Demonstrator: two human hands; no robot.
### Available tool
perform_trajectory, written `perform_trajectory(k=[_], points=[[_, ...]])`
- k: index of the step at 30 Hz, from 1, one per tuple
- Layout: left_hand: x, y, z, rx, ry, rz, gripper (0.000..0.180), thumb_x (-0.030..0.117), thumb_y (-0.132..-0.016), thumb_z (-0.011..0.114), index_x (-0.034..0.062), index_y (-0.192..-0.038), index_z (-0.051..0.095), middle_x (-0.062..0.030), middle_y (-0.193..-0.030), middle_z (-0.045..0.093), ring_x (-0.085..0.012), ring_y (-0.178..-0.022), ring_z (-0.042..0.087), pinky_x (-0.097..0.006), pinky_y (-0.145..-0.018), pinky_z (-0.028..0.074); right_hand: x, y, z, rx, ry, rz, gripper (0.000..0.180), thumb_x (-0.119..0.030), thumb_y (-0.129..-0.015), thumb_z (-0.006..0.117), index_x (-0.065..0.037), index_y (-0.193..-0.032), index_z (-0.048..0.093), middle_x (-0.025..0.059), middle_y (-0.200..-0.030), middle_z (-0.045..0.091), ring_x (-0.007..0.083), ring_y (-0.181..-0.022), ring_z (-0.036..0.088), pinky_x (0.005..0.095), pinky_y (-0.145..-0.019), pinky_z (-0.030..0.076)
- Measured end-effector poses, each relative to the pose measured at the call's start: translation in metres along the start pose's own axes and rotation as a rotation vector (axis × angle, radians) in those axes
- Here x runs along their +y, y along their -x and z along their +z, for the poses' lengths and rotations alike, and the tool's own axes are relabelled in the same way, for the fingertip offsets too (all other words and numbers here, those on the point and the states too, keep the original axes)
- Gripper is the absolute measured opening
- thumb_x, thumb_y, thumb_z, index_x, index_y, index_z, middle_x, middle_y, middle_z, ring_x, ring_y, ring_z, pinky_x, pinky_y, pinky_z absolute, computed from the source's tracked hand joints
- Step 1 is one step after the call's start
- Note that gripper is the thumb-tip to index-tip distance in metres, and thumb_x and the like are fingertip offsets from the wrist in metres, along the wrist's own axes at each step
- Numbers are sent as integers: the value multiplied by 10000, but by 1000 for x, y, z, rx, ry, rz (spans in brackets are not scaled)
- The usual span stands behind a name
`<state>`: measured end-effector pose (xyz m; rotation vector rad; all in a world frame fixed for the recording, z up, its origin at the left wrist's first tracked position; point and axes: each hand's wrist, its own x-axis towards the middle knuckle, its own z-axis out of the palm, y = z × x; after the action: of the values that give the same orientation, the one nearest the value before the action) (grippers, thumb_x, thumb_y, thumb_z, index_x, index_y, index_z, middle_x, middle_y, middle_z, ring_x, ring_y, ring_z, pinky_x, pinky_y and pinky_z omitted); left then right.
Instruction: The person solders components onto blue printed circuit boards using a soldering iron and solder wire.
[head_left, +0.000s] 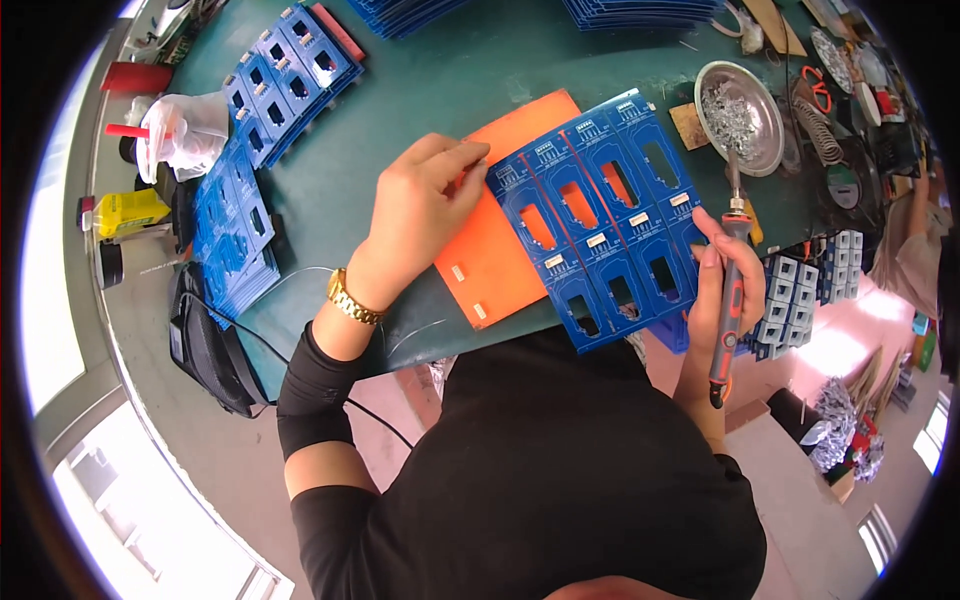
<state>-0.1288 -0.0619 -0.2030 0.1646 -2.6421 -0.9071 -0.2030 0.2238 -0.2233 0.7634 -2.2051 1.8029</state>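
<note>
Two hands work: left hand (420, 205) presses fingers on the thin, stiff blue board (600, 215), right hand (722, 290) grips a soldering iron (730, 285).

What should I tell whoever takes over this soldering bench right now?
Left hand: fingertips pressing the top-left corner of the blue circuit board panel.
Right hand: gripping the soldering iron, tip up beside the metal dish of solder scraps.
Panel lies on the orange mat with small white connectors seated.
Which joints are soldered cannot be told.
More blue boards stacked to the left.
</note>
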Motion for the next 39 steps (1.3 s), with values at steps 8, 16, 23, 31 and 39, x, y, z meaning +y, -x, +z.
perform_trajectory(k=[8, 16, 23, 31, 39], points=[[-3, 1, 10, 12, 51, 52, 132, 28, -747, 701, 19, -879, 693, -88, -840, 642, -200, -680, 622, -277, -601, 513, 6, 0, -2, -18, -15, -87, 187, 75, -868, 511, 31, -1045, 550, 264, -1022, 647, 256, -945, 654, 268, -747, 526], [0, 1, 17, 89, 62, 12, 110, 3, -736, 688, 17, -844, 704, -71, -783, 633, -170, -637, 608, -259, -564, 502, -5, -2, -3, -24, -1, -42, 184, 71, -876, 511, 31, -1052, 549, 252, -1012, 653, 251, -936, 659, 273, -747, 531], [7, -1, 17, 70, 96, -41, 89, 9, -738, 682, 4, -825, 701, -77, -766, 644, -158, -614, 618, -250, -562, 509, -11, -3, -3, -23, -27, -18, 173, 61, -879, 518, 33, -1046, 552, 236, -1000, 660, 249, -926, 663, 279, -745, 542], [9, -3, 15, 37, 107, -137, 87, 21, -738, 687, 0, -822, 700, -86, -761, 659, -159, -625, 638, -247, -581, 522, -11, -5, -7, -110, 63, -35, 188, 44, -897, 499, 16, -1082, 514, 270, -974, 649, 289, -924, 661, 271, -697, 540], [8, -6, 12, 18, 103, -117, 90, 14, -738, 688, -5, -825, 695, -90, -774, 657, -157, -636, 640, -243, -588, 524, -5, -7, -4, -42, 25, -52, 218, 113, -834, 554, 31, -1035, 559, 206, -987, 673, 228, -931, 667, 275, -785, 525]])
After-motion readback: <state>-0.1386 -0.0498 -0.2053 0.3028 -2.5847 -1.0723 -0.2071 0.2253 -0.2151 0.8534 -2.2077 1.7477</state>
